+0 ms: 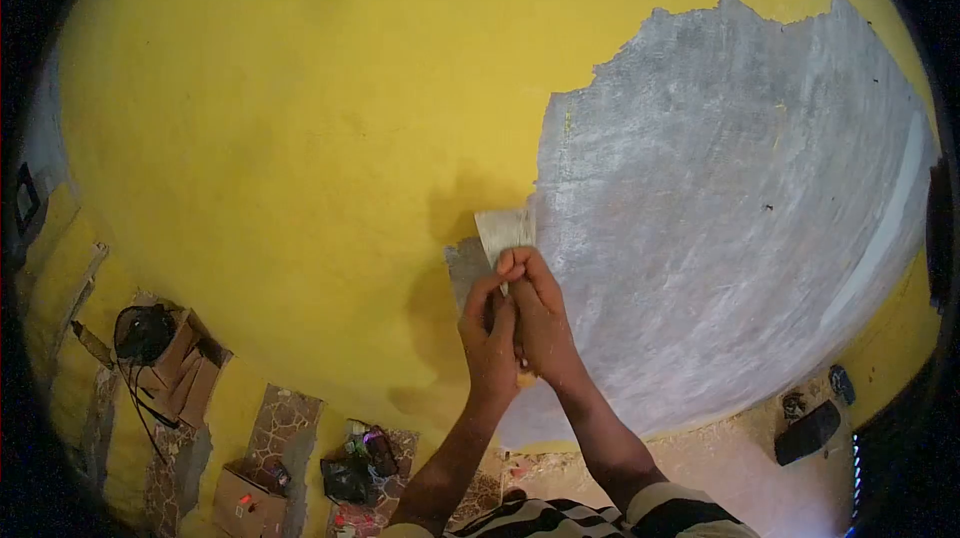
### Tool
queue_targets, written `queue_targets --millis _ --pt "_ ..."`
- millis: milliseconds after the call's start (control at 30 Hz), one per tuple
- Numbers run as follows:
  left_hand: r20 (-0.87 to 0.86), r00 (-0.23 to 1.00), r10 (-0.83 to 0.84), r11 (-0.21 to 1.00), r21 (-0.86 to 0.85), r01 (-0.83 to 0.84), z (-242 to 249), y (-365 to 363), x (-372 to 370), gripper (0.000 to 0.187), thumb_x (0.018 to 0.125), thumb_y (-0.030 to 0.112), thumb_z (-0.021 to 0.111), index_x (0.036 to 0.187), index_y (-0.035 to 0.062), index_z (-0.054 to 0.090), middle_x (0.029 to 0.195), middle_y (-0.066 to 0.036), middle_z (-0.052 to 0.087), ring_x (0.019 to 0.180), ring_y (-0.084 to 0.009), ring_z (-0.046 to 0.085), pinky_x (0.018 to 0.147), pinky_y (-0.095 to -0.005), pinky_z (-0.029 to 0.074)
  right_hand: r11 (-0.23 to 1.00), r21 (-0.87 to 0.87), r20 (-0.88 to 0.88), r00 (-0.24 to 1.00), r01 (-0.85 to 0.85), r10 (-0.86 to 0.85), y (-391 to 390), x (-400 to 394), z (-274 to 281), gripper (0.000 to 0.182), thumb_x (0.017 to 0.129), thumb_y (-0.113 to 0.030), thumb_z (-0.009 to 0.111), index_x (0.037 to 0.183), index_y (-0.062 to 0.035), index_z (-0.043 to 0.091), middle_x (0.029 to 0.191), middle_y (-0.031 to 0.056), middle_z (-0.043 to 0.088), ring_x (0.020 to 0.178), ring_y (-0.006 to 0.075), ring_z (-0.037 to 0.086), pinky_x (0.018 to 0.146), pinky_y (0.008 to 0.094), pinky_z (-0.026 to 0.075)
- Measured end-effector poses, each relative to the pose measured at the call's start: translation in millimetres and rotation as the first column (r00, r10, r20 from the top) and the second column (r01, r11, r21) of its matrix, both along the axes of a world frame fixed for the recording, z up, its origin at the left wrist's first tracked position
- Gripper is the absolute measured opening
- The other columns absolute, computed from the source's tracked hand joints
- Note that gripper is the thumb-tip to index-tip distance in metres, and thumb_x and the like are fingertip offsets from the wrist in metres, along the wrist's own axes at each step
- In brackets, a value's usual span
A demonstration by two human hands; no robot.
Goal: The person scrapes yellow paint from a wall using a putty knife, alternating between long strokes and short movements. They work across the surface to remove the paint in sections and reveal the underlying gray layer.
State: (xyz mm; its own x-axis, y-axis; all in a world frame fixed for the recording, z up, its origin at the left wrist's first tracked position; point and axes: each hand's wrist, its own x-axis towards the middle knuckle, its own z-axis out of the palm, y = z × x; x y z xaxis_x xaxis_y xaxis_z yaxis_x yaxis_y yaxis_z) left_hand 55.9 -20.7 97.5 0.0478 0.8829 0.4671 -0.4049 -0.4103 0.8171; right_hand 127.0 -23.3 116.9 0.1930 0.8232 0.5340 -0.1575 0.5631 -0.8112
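A putty knife (506, 229) with a wide, pale, smeared blade points up against the wall. My left hand (488, 346) and my right hand (540, 323) are both closed around its handle, close together. Most of the handle is hidden by my fingers, with an orange-yellow end showing below. The blade lies where yellow paint (300, 138) meets a large, ragged-edged grey bare area (690, 188) on the right. Just left of my hands is a small grey patch (464, 263).
At lower left, a cardboard box (185, 378) carries a black object with a cord (146, 334). Another box (245, 503) and a black plastic bag (346, 478) stand near patterned tiles (283, 428). A dark item (808, 433) lies on the floor at lower right.
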Motion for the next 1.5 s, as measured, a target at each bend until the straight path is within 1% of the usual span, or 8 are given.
queue_targets --millis 233,567,667,733,767,933,1267,1500 --pt "-0.043 0.998 0.048 0.989 0.141 -0.041 22.8 14.0 -0.3 0.026 0.092 0.011 0.048 0.113 -0.0001 0.059 0.111 -0.008 0.062 0.106 -0.0176 0.056 0.095 -0.0299 0.041 0.996 0.084 0.008 1.000 -0.011 0.011 6.5 1.1 26.2 0.012 0.098 -0.009 0.036 0.101 -0.0093 0.047 0.089 -0.0024 0.045 0.072 0.0027 0.040 0.059 0.0190 0.037" --pt "-0.006 1.000 0.008 0.998 0.068 -0.007 25.5 12.8 1.4 0.026 0.091 0.009 0.049 0.114 0.0016 0.059 0.112 -0.007 0.061 0.109 -0.0168 0.054 0.098 -0.0302 0.039 0.999 0.028 -0.028 0.999 -0.032 0.033 5.1 2.1 29.9 0.011 0.099 -0.011 0.037 0.102 -0.0112 0.047 0.082 -0.0049 0.044 0.062 0.0010 0.039 0.050 0.0174 0.032" --pt "0.000 1.000 -0.001 0.994 0.111 0.001 29.3 5.9 -0.2 0.026 0.091 0.011 0.050 0.114 0.0016 0.058 0.115 -0.008 0.060 0.111 -0.0173 0.053 0.101 -0.0310 0.037 0.998 0.035 -0.038 0.998 -0.055 0.057 5.0 3.5 30.2 0.015 0.096 -0.006 0.035 0.103 -0.0059 0.048 0.090 0.0013 0.046 0.082 0.0088 0.044 0.073 0.0230 0.040" --pt "-0.045 0.998 0.037 0.997 0.068 -0.034 7.0 0.3 -0.4 0.027 0.091 0.011 0.050 0.115 0.0013 0.058 0.117 -0.008 0.060 0.112 -0.0174 0.053 0.100 -0.0308 0.037 0.999 0.040 0.032 0.999 0.008 -0.010 2.5 3.8 7.4 0.012 0.097 -0.008 0.036 0.103 -0.0105 0.046 0.083 -0.0045 0.044 0.058 0.0010 0.039 0.044 0.0180 0.031" --pt "-0.046 0.998 0.038 0.997 0.072 -0.034 7.9 0.6 2.2 0.027 0.091 0.011 0.050 0.115 0.0013 0.058 0.117 -0.008 0.060 0.112 -0.0174 0.053 0.100 -0.0308 0.037 0.994 -0.029 -0.077 0.992 -0.104 0.101 -4.7 3.7 4.8 0.012 0.097 -0.009 0.037 0.103 -0.0106 0.047 0.082 -0.0039 0.044 0.056 0.0015 0.038 0.043 0.0186 0.030" --pt "0.071 0.997 -0.013 0.998 0.069 0.008 28.9 8.8 5.6 0.023 0.089 0.001 0.048 0.110 0.0009 0.059 0.108 -0.006 0.061 0.104 -0.0127 0.053 0.091 -0.0262 0.040 0.997 0.023 -0.060 0.995 -0.072 0.074 6.6 4.4 29.7 0.014 0.097 -0.007 0.035 0.102 -0.0110 0.047 0.083 -0.0036 0.044 0.057 0.0012 0.038 0.043 0.0183 0.030" --pt "-0.049 0.996 0.081 0.991 0.111 -0.075 13.2 5.6 3.1 0.025 0.089 0.008 0.049 0.111 0.0008 0.060 0.113 -0.008 0.061 0.109 -0.0170 0.054 0.099 -0.0301 0.037 0.996 0.092 -0.001 1.000 0.002 -0.002 10.4 4.3 14.6 0.013 0.098 -0.007 0.036 0.101 -0.0115 0.047 0.080 -0.0045 0.045 0.059 0.0004 0.039 0.047 0.0169 0.032" --pt "-0.034 0.998 0.054 0.990 0.132 -0.049 35.4 -5.0 6.9 0.022 0.092 0.011 0.050 0.110 0.0009 0.059 0.111 -0.007 0.060 0.109 -0.0172 0.053 0.099 -0.0303 0.037 0.993 -0.056 -0.048 0.994 -0.106 0.103 -6.2 9.2 36.6 0.015 0.098 -0.007 0.035 0.104 -0.0121 0.047 0.089 -0.0037 0.046 0.064 0.0007 0.042 0.050 0.0167 0.036"
